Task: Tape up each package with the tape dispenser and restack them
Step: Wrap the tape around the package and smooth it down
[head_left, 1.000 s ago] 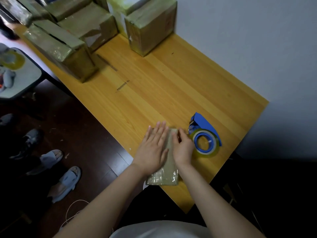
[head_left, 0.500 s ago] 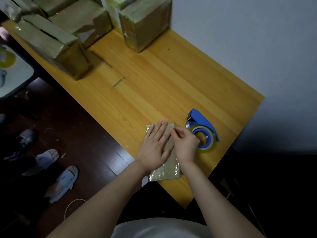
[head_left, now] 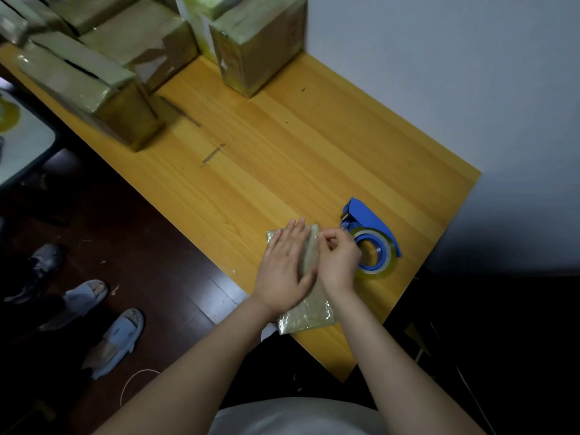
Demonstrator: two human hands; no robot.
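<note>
Fingers (head_left: 295, 235) straight, the left hand (head_left: 284, 268) is pressing on a flat tape-wrapped brown package (head_left: 309, 315) at the near edge of a yellow wooden table (head_left: 282, 146); the right hand (head_left: 339, 262) is pinching its far edge with curled fingers, beside a blue tape dispenser (head_left: 370, 218)

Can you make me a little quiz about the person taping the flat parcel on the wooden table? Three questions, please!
1. True or false: the tape dispenser sits on top of the flat package.
2. Which hand lies flat, fingers straight, on the flat package? A) left hand B) right hand C) neither
3. Fill in: the tape dispenser's body is coloured ____.

Key:
1. False. It lies on the table beside the flat package.
2. A. The right hand's fingers are curled at the package's edge.
3. Blue.
</note>
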